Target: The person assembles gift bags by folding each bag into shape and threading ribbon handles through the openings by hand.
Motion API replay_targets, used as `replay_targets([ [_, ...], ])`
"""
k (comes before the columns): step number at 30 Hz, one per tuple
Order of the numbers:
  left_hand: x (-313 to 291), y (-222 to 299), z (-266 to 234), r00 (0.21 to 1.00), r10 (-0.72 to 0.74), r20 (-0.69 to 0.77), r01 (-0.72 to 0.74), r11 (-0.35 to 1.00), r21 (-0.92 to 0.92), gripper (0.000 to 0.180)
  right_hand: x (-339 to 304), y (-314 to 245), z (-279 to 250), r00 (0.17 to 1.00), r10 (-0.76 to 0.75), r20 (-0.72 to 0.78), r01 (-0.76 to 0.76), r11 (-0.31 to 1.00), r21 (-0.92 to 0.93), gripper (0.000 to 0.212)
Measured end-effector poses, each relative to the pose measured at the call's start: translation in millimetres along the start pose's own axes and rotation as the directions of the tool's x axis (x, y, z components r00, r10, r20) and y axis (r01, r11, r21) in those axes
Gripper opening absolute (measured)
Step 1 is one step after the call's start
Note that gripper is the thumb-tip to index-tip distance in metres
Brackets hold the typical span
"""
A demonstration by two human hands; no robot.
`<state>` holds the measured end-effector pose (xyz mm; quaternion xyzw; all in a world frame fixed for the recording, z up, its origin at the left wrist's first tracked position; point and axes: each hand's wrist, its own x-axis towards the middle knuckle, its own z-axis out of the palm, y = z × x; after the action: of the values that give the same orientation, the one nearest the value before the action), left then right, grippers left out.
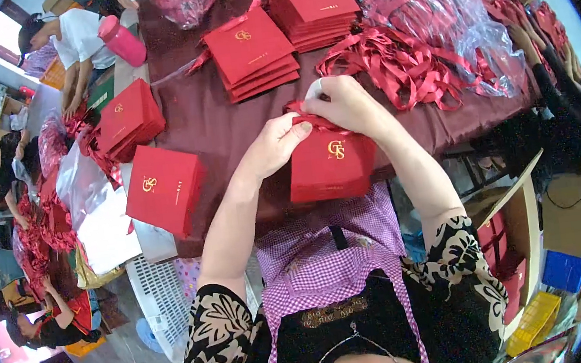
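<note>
Left hand (279,142) and right hand (345,106) clamp red ribbon (333,128) atop the gift bag (328,170), likely keeping it taut; loose ribbons (403,72) at two o'clock seem placed within reach.

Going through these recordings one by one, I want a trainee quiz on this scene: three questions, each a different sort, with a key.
1. True or false: the left hand and the right hand are close together at the far edge of a red bag.

2. Where does the loose heap of red ribbons lie?
A) In the white basket
B) On the maroon tablecloth, to the right of the left hand
C) On the floor

3. Fill in: the checked apron is white and ____.

Key: 1 true; 2 B; 3 purple.
</note>
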<state>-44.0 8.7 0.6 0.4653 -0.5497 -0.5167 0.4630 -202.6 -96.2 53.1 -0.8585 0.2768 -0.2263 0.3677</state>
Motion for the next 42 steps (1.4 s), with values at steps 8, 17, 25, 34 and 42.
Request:
replay_targets([
  [8, 4, -3, -5, 0.999, 0.04, 0.021, -0.037, 0.991, -0.127, 0.024, 8, -2, 4, 0.956, -0.165, -0.244, 0.113, 0.97, -0.213, 0.015],
  [17, 0, 9, -23, 0.943, -0.239, -0.23, 0.037, 0.765, -0.643, 0.02, -70, -56, -41, 0.882, -0.269, 0.386, 0.417, 0.827, -0.376, 0.085],
  [25, 2, 55, -15, 0.839, -0.238, -0.49, -0.173, 0.736, -0.654, 0.019, -61, -45, -50, 0.901, -0.38, 0.211, 0.417, 0.621, -0.663, 0.055],
  [34, 100, 169, -155, 0.686, 0.343, -0.641, -0.555, 0.817, -0.157, 0.016, 119, -58, -70, 0.701, -0.707, -0.092, 0.459, 0.546, -0.701, 0.057],
  [42, 124, 28, -203, 0.598, 0.177, -0.782, 0.336, 0.831, 0.445, 0.026, 138, 28, 26, 0.874, -0.485, 0.036, 0.377, 0.627, -0.682, 0.052],
])
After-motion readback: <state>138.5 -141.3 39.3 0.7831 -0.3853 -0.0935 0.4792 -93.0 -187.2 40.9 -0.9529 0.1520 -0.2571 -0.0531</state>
